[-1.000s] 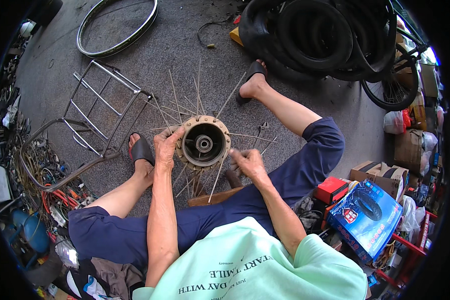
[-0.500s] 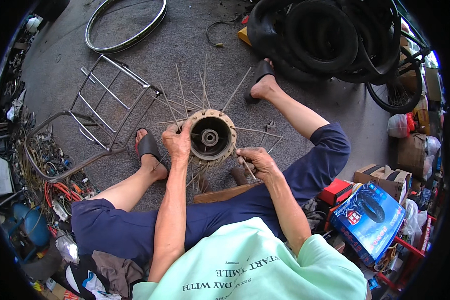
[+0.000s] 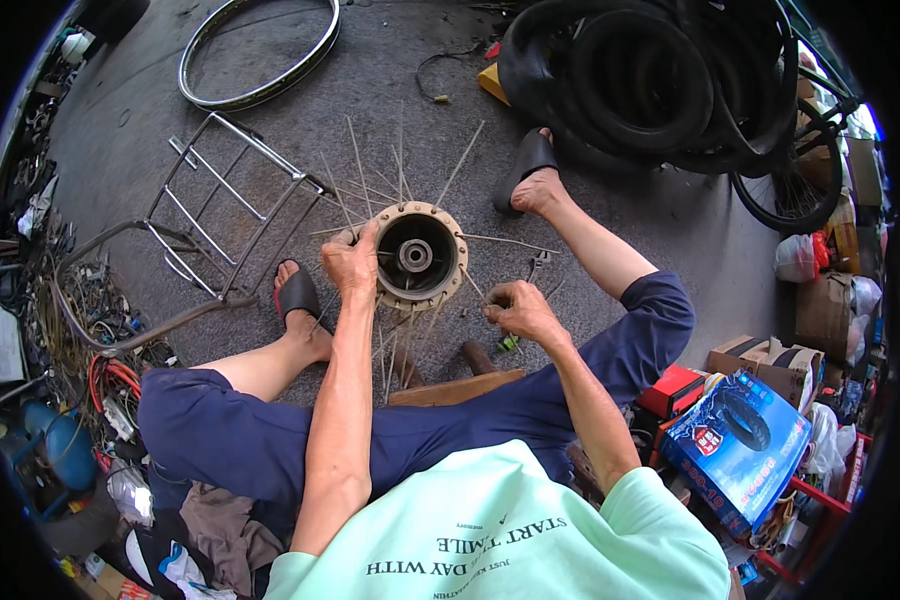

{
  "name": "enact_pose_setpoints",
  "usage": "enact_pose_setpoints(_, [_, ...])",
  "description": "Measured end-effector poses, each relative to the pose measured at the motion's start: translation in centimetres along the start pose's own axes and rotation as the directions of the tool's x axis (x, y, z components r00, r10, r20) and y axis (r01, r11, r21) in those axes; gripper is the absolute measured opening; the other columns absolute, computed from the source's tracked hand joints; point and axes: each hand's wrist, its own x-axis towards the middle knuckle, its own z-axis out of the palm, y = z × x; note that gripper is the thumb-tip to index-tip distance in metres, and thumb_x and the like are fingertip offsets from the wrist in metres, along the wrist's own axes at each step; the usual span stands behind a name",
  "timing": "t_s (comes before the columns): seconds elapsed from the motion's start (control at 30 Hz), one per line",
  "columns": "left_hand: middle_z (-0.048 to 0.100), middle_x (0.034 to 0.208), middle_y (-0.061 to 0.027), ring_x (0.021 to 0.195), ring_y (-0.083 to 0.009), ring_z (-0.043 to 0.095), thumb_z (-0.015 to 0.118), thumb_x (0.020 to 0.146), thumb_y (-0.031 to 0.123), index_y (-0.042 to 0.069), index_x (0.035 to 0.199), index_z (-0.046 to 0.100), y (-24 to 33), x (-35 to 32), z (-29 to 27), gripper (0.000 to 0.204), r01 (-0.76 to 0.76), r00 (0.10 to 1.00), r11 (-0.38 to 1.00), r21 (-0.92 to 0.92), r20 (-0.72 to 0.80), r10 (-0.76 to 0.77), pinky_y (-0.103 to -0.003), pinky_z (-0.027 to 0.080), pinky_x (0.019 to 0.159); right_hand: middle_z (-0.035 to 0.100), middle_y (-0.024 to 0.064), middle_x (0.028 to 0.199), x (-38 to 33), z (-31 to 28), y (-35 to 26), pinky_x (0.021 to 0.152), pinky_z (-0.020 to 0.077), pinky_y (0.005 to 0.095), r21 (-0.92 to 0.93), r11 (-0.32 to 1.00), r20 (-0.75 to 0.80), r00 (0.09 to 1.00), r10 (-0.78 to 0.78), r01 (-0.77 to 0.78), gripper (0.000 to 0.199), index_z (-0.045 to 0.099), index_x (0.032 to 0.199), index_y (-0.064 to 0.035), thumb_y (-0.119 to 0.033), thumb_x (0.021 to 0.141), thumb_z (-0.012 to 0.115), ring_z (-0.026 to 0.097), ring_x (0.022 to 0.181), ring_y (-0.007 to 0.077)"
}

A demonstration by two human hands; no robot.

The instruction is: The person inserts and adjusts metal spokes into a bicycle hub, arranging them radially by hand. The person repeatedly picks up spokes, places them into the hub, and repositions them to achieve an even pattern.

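A tan metal wheel hub (image 3: 415,256) with a dark hollow drum is held up between my knees, its open side facing me. Thin wire spokes (image 3: 455,166) fan out from its drilled flange, several away from me, others hanging below. My left hand (image 3: 353,264) is closed on the hub's left edge, thumb on the flange. To the lower right of the hub, my right hand (image 3: 517,312) has its fingers bent around one spoke (image 3: 475,286) that runs up to the flange. The spoke's far end is hidden by the fingers.
A wooden stool edge (image 3: 457,388) lies under the hub. A chrome rack (image 3: 232,262) and bare rim (image 3: 192,90) are at left, black tyres (image 3: 642,75) at far right. Tangled cables (image 3: 62,285) line the left side; a blue box (image 3: 735,445) stands at right.
My right hand has moved from beside the flange outward along the spoke. The hub and left hand have shifted slightly up and left in the picture.
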Motion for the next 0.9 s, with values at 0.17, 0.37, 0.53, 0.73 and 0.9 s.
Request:
enact_pose_setpoints(0.17, [0.07,0.069,-0.0028,0.062,-0.0079,0.057,0.078,0.078,0.021,-0.002,0.083,0.075,0.7,-0.2,-0.6,0.024,-0.021,0.999,1.0,0.0,0.029,0.021,-0.028,0.046,0.06,0.069,0.0168,0.075,-3.2,1.6,-0.9,0.064,0.0526,0.0363,-0.1,0.99,-0.392,0.91,-0.133,0.101,0.022,0.071,0.092,0.0015,-0.019,0.083,0.071,0.067,0.065,0.0261])
enact_pose_setpoints(0.37, [0.07,0.069,-0.003,0.059,-0.0091,0.057,0.081,0.076,0.021,-0.001,0.081,0.075,0.2,0.4,-0.7,0.023,0.09,0.995,0.996,-0.013,0.046,-0.089,-0.03,0.046,0.057,0.067,0.0206,0.072,-4.5,5.6,-6.4,0.072,0.0517,0.0451,0.192,0.981,-0.132,0.991,0.019,0.007,0.038,0.072,0.085,0.0004,-0.037,0.088,0.066,0.067,0.072,0.0362])
enact_pose_setpoints(0.53, [0.069,0.068,-0.0039,0.059,-0.0102,0.058,0.082,0.075,0.021,-0.002,0.081,0.075,0.9,0.2,-0.9,0.024,0.1,0.994,0.994,-0.036,0.045,-0.098,-0.031,0.045,0.056,0.068,0.0138,0.067,-1.7,9.2,-3.6,0.06,0.0504,0.0338,0.317,0.948,-0.169,0.984,0.059,-0.003,0.034,0.07,0.087,0.0046,-0.029,0.087,0.064,0.066,0.061,0.0189])
enact_pose_setpoints(0.73, [0.07,0.07,-0.0058,0.06,-0.0116,0.06,0.081,0.073,0.021,-0.003,0.082,0.075,2.4,-0.4,-0.7,0.026,0.126,0.991,0.992,-0.015,0.04,-0.126,-0.03,0.048,0.058,0.065,0.0097,0.066,-0.3,9.6,-3.3,0.047,0.0475,0.0289,0.539,0.84,-0.129,0.98,0.154,-0.061,0.03,0.067,0.088,0.0068,-0.023,0.084,0.066,0.061,0.052,0.0151])
enact_pose_setpoints(0.9, [0.072,0.073,-0.0078,0.064,-0.0134,0.064,0.081,0.072,0.021,-0.002,0.086,0.076,2.3,0.6,-0.5,0.027,0.137,0.989,0.99,-0.015,0.063,-0.136,-0.029,0.05,0.062,0.065,0.0166,0.068,0.9,10.3,-4.6,0.062,0.0503,0.0376,0.325,0.944,-0.298,0.953,0.05,0.052,0.023,0.068,0.082,0.0033,-0.019,0.078,0.063,0.064,0.062,0.0242])
